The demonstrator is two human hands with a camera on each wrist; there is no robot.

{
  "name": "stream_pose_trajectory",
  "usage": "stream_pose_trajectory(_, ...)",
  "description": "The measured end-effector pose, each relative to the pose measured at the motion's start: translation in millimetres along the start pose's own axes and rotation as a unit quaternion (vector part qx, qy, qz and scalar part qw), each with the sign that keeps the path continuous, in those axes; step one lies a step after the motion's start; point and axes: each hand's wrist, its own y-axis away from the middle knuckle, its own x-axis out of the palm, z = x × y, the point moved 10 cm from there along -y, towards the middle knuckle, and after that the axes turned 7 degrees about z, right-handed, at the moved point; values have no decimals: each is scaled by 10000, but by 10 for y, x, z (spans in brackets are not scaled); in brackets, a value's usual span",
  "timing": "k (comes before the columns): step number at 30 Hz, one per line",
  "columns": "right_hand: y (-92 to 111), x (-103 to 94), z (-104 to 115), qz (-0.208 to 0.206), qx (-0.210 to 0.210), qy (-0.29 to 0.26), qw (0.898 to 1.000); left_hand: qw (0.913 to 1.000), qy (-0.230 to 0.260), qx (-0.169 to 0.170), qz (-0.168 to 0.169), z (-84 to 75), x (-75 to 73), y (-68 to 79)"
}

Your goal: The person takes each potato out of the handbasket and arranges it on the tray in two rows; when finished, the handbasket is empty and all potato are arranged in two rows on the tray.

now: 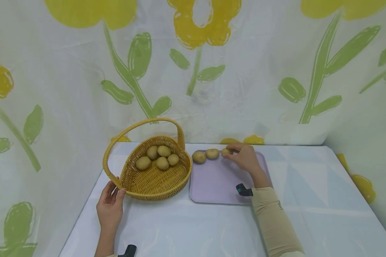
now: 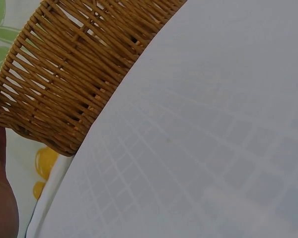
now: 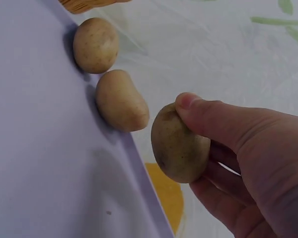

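My right hand (image 1: 245,159) pinches a potato (image 3: 180,144) between thumb and fingers at the far edge of the lilac tray (image 1: 218,189). Two other potatoes, one oblong (image 3: 121,100) and one rounder (image 3: 95,45), sit in a row along that far edge, left of the held one. On the left, a wicker basket (image 1: 157,184) with a tall arched handle contains several potatoes (image 1: 162,163). My left hand (image 1: 110,207) grips the basket's near-left rim by the handle's foot, thumb in front. Only part of that hand shows in the left wrist view.
The basket stands right beside the tray's left edge. Both are on a table with a pale patterned cloth (image 1: 308,214). Behind the table hangs a white curtain (image 1: 251,89) printed with yellow flowers and green leaves.
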Motion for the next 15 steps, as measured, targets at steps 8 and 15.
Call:
stream_pose_trajectory(8,-9,8,-74,-115,185,654,9976,10000,-20,29,35,7,5,4)
stream_pose_trajectory(15,-29,68,-56,20,166,928,9955,10000,-49,-17,6,2,3,4)
